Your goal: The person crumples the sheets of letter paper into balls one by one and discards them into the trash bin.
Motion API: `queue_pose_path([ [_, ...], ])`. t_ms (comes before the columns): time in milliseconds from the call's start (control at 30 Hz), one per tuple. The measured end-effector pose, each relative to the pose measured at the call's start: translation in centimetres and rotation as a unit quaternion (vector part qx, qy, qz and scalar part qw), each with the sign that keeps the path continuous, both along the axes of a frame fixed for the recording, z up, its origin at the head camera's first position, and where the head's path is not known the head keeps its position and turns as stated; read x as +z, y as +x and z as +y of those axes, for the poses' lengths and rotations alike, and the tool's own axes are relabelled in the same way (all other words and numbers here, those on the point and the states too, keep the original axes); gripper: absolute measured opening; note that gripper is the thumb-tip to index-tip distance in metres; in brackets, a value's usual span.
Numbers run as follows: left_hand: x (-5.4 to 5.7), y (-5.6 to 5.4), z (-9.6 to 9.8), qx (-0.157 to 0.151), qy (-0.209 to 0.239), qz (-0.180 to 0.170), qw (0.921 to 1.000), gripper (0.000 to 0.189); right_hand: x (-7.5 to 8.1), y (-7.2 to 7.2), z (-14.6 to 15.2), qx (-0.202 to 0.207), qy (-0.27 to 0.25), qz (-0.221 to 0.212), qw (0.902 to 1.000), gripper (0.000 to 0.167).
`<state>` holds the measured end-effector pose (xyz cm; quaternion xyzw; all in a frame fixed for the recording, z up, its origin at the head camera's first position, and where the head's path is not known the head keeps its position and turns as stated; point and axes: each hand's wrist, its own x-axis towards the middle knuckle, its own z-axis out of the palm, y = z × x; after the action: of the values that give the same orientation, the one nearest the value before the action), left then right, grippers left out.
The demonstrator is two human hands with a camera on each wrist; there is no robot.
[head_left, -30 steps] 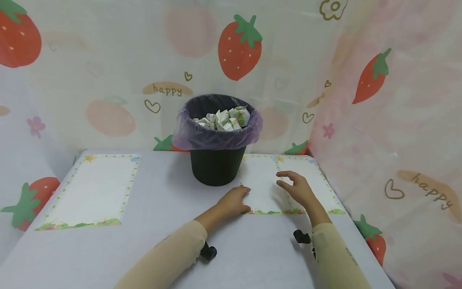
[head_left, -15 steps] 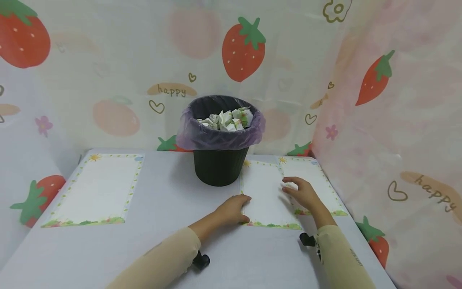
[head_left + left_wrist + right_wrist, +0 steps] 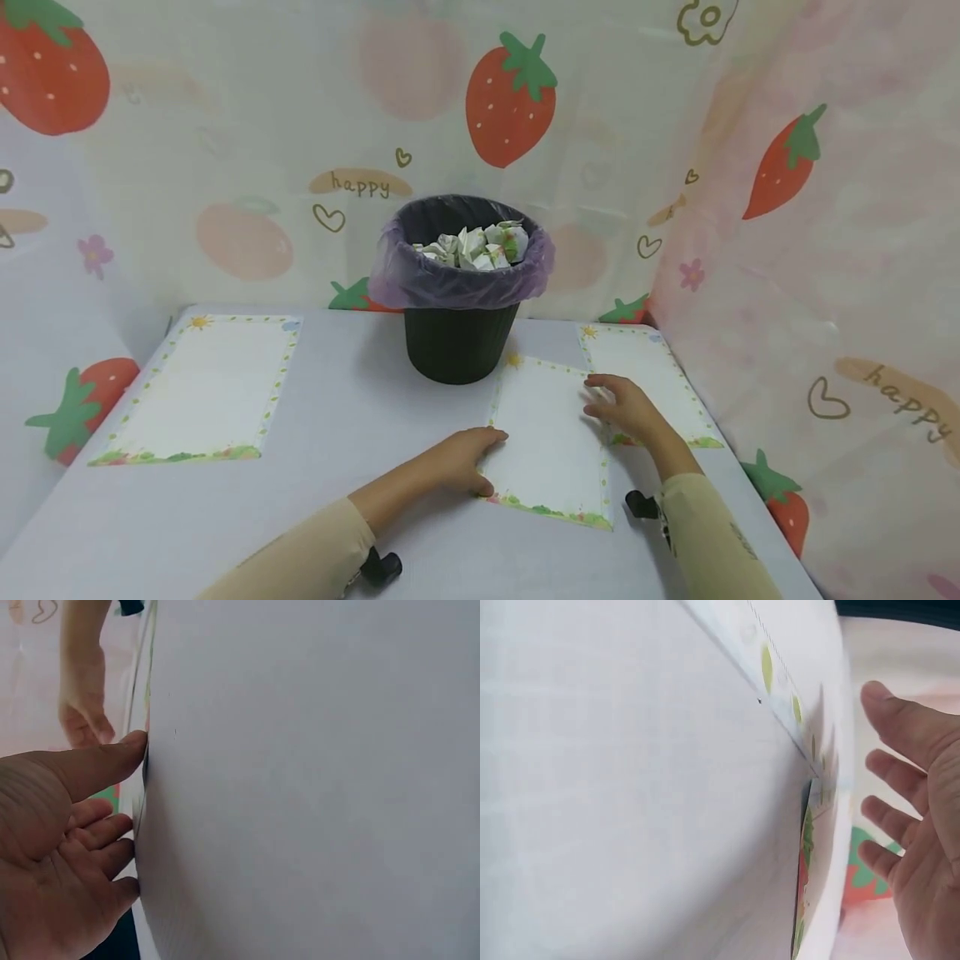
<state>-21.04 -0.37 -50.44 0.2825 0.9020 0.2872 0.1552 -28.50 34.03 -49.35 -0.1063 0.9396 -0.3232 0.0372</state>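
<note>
A white sheet of paper with a leafy, flowered border lies slightly turned on the table in front of the bin. My left hand rests at its left edge, thumb and fingertips spread and touching it. In the left wrist view, the left hand's fingers meet the table surface fairly straight. Over the sheet's right edge hovers my right hand, loosely bent and holding nothing. The right wrist view shows the right hand's fingers apart from the paper. A second bordered sheet lies behind and partly under the right hand.
A black bin with a purple liner stands at the back middle, holding crumpled paper. Another bordered sheet lies at the left of the white table. Strawberry-printed cloth walls the back and sides.
The middle sheet has slid toward me, away from the right sheet, and turned slightly. My left hand moved nearer and leftward with it; the right hand shifted slightly toward me.
</note>
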Motion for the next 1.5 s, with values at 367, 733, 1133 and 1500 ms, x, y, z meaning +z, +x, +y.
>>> queue_pose_path([
  [367, 0.6, 3.4, -3.6, -0.029, -0.008, -0.017, 0.9994, 0.078, -1.0, 1.7, -0.8, 0.061, 0.035, 0.035, 0.9969, 0.061],
  [733, 1.2, 6.1, -5.6, -0.033, 0.019, -0.018, 0.9991, 0.079, -0.8, 2.7, -2.9, 0.068, 0.139, 0.07, 0.9855, 0.065],
  [1133, 0.5, 6.9, -5.5, -0.022, 0.023, -0.008, 0.9995, 0.082, -2.1, 3.7, -2.8, 0.001, 0.111, -0.002, 0.9938, 0.078],
  [1500, 0.9, 7.1, -5.2, -0.033, -0.012, 0.004, 0.9994, 0.079, -1.9, 4.2, -3.4, 0.012, 0.096, 0.05, 0.9941, 0.074],
])
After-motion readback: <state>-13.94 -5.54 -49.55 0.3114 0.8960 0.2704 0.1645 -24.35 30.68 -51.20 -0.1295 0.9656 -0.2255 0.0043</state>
